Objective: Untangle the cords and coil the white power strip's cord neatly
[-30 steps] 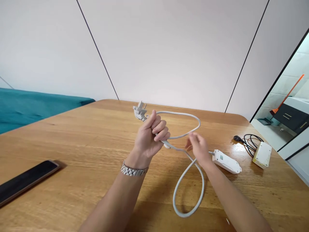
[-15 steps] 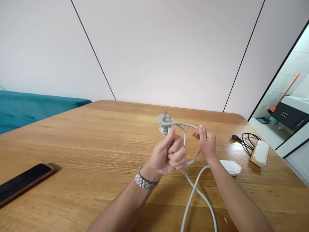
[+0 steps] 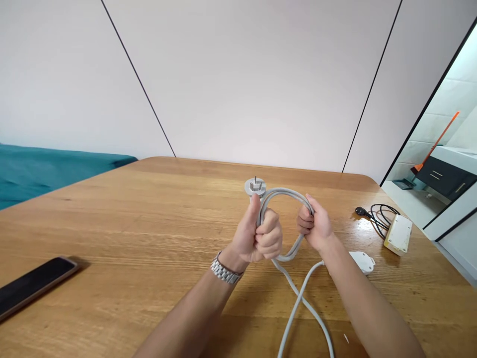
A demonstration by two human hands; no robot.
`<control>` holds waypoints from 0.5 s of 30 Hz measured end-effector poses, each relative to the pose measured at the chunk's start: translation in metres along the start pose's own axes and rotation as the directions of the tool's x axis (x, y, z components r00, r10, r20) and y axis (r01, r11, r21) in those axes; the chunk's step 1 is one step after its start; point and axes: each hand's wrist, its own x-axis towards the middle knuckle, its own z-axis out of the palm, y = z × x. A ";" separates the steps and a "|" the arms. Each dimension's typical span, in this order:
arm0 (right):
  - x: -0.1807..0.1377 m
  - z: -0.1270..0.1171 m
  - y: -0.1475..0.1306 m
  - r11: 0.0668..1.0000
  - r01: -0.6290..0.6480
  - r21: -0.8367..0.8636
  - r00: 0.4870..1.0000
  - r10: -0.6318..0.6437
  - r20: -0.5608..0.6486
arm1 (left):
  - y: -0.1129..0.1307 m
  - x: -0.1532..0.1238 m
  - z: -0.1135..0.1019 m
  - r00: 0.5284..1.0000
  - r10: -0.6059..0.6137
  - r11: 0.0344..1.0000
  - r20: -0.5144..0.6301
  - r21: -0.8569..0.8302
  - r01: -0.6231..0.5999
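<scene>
My left hand is closed around a coiled white power cord, its thumb pointing up. A round three-pin plug sticks up just above that thumb, prongs upward. On the coil's other side, my right hand is closed on the looped strands. From the bottom of the loop the cord runs down, crosses itself and leaves the view at the near edge. One stretch of it goes up behind my right forearm, toward a white power strip that my forearm partly hides.
On the right of the wooden table lies another white power strip with a black cord and black plug. A dark phone lies at the left. Beyond the right side, an orange broom stands in a doorway.
The cord now forms a rounder coil of several strands between my hands. My right hand has closed on the loop. The plug has turned more upright beside my left thumb.
</scene>
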 end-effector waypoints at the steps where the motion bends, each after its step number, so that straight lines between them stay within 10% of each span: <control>1: -0.001 0.001 -0.002 1.000 -0.003 0.009 1.000 0.003 0.008 | 0.002 0.000 -0.002 1.000 -0.005 1.000 -0.015 -0.001 0.005; 9: -0.018 0.003 -0.013 0.998 0.027 -0.052 0.945 -0.009 0.326 | 0.012 -0.002 -0.015 0.961 0.080 0.966 -0.265 0.258 -0.010; 15: -0.024 0.008 -0.001 0.964 0.072 -0.257 0.956 0.006 0.293 | 0.004 0.005 -0.024 0.839 0.240 0.949 -0.489 0.300 -0.096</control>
